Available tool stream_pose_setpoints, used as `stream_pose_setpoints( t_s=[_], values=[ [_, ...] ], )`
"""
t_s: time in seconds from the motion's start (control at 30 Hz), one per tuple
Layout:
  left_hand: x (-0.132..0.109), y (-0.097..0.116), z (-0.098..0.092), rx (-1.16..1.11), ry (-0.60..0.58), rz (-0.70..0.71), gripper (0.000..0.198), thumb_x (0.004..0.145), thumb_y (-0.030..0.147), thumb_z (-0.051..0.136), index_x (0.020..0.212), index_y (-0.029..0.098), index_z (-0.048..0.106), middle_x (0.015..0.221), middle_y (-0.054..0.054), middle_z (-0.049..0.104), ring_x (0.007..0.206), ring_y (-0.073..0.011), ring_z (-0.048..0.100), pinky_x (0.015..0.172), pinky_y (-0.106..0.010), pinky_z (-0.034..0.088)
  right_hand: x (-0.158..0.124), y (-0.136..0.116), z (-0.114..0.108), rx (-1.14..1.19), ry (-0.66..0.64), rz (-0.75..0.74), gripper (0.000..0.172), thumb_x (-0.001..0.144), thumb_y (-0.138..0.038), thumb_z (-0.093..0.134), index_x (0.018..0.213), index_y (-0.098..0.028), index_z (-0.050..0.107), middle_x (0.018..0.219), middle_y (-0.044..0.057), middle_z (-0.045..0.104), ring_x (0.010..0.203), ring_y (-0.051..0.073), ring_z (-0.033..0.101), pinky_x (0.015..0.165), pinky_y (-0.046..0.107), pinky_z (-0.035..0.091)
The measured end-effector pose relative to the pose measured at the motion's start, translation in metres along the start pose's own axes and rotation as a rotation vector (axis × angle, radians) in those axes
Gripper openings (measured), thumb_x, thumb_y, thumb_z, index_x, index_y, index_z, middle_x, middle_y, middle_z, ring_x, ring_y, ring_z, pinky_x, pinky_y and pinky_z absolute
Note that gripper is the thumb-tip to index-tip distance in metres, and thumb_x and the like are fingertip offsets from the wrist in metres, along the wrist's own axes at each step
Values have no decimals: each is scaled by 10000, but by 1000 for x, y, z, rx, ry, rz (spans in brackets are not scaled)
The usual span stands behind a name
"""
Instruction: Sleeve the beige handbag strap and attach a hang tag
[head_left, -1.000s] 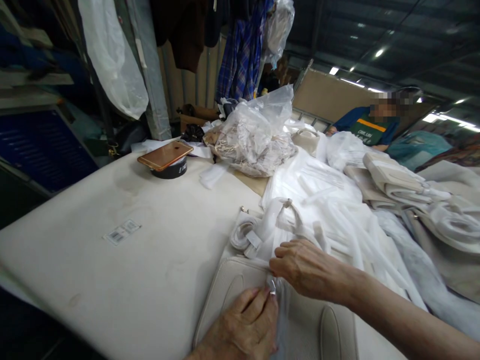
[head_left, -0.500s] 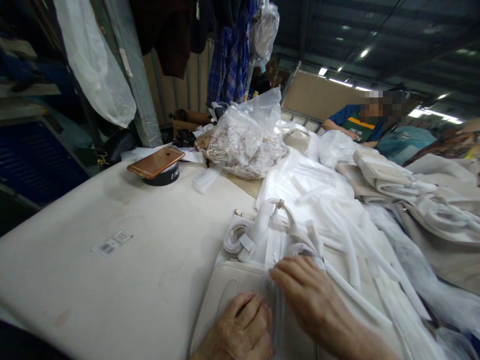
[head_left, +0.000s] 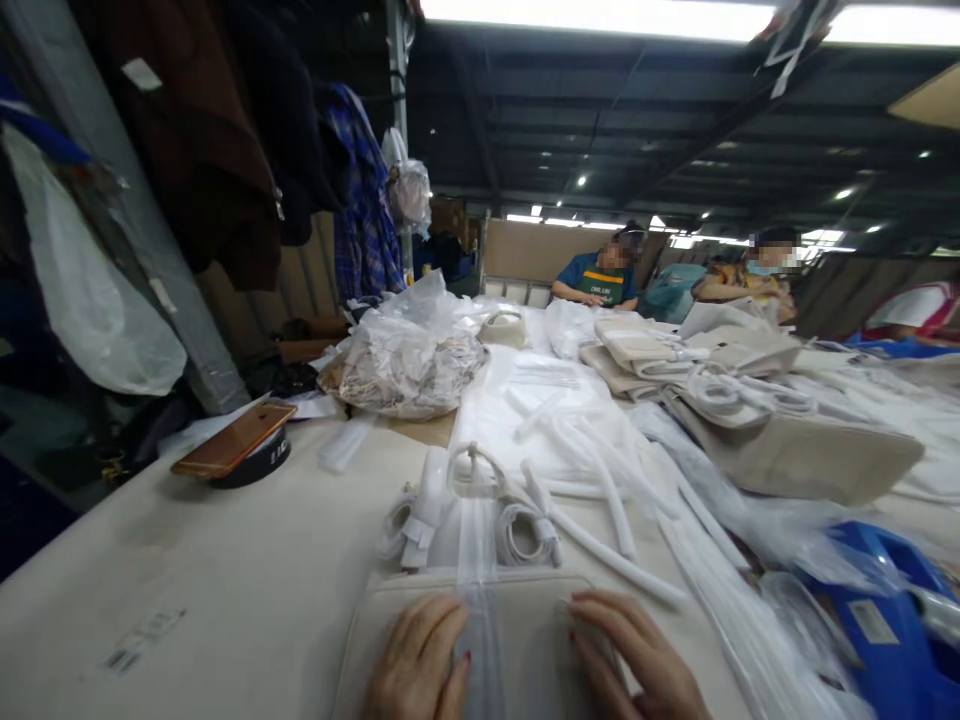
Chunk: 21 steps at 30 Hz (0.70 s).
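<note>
A cream handbag (head_left: 525, 610) lies on the table in front of me, a clear plastic strip (head_left: 480, 560) running down its middle. Its handle (head_left: 491, 462), partly wrapped in white foam, points away from me, with a rolled strap (head_left: 525, 535) on each side. My left hand (head_left: 420, 655) rests on the left half of the bag, fingers stretched forward beside the strip. On the right half lies my right hand (head_left: 634, 655), fingers apart and touching the bag's surface. The near end of the bag is out of the frame.
White foam tubes (head_left: 619, 570) and sheets lie beyond and right of the bag. A phone (head_left: 236, 440) sits on a black roll (head_left: 255, 465) at left. Behind are a plastic-wrapped heap (head_left: 412, 355), stacked cream bags (head_left: 757, 430) and two people. A blue tool (head_left: 892, 610) is at right.
My hands have moved apart; the right one has left the strip's upper end for the bag's right half. My view has tilted up and turned right, showing a second person.
</note>
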<state>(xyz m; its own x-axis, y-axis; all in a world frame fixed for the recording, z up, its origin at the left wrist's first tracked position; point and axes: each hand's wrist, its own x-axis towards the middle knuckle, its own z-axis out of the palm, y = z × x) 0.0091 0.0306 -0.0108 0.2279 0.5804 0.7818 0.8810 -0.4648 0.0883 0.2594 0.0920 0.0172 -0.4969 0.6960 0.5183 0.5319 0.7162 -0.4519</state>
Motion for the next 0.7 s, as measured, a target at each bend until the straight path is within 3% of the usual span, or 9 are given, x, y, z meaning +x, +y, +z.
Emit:
stream_pose_setpoints(
  t_s=[0.1, 0.2, 0.3, 0.37, 0.5, 0.7],
  values=[
    [46, 6, 14, -49, -82, -198, 277, 834, 131, 474, 1096, 138, 564, 1030, -106, 639, 1007, -229, 592, 891, -343, 517, 28, 9, -2, 86, -41, 421, 352, 883, -417, 413, 1071, -178, 590, 1073, 116, 644, 992, 232, 615, 860, 359, 507],
    [83, 9, 39, -155, -284, -471, 358, 700, 89, 492, 1037, 119, 606, 1036, -132, 631, 1026, -303, 567, 913, -484, 491, 57, 12, 11, 141, -162, 629, 469, 811, -463, 380, 1064, -119, 574, 990, 141, 653, 896, 264, 622, 784, 383, 491],
    [92, 5, 63, -199, -354, -548, 468, 593, 87, 482, 1041, 66, 618, 1021, -158, 638, 1010, -318, 572, 909, -501, 488, 72, 12, 26, 146, -177, 654, 418, 756, -391, 445, 1019, -101, 592, 963, 158, 658, 896, 287, 619, 818, 397, 458],
    [86, 0, 72, -211, -347, -535, 496, 608, 110, 471, 1081, 55, 611, 1049, -161, 637, 1032, -303, 572, 935, -484, 482, 74, 13, 34, 142, -166, 664, 367, 742, -344, 460, 966, -95, 608, 969, 180, 648, 948, 309, 603, 849, 404, 434],
    [68, -5, 77, -224, -326, -523, 534, 667, 163, 446, 1172, 54, 584, 1146, -164, 617, 1117, -293, 545, 1008, -489, 439, 72, 15, 39, 167, -138, 673, 316, 753, -314, 464, 920, -91, 613, 942, 186, 628, 940, 313, 590, 847, 394, 419],
    [66, -5, 80, -233, -256, -526, 559, 605, 165, 461, 1134, 49, 600, 1134, -173, 627, 1105, -295, 565, 999, -479, 458, 69, 18, 39, 266, -121, 571, 268, 761, -280, 469, 894, -138, 652, 924, 118, 630, 910, 243, 590, 822, 312, 422]
  ],
)
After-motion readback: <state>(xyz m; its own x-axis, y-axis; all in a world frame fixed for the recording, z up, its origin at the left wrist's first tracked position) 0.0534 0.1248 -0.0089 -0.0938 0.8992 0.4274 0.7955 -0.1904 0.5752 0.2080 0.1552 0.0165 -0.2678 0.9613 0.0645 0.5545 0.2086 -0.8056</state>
